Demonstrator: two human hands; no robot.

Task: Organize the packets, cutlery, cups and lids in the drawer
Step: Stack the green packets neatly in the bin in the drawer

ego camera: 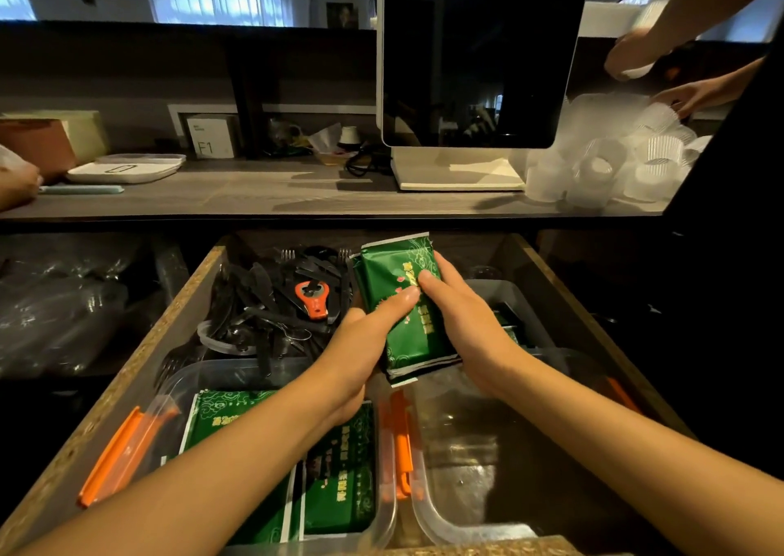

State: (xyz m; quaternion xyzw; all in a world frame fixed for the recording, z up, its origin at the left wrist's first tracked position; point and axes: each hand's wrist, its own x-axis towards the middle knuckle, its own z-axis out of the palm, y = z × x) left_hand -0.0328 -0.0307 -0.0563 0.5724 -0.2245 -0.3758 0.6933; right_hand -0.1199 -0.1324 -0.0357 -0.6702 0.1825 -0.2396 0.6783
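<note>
A stack of green packets (392, 273) is held above the open wooden drawer (140, 356). My left hand (360, 343) grips its left edge with the thumb on top. My right hand (462, 313) grips its right edge, thumb also on top. Below my left arm a clear tub with orange clips (131, 445) holds more green packets (339, 483). A second clear tub (475, 496) sits at the front right with nothing in it. Black plastic cutlery (254, 296) lies piled at the drawer's back left.
An orange bottle opener (313, 299) lies on the cutlery. A grey bin (515, 301) with packets sits at the back right of the drawer. On the counter stand a screen (479, 59) and a heap of clear cups (615, 161), which another person's hands (695, 91) handle.
</note>
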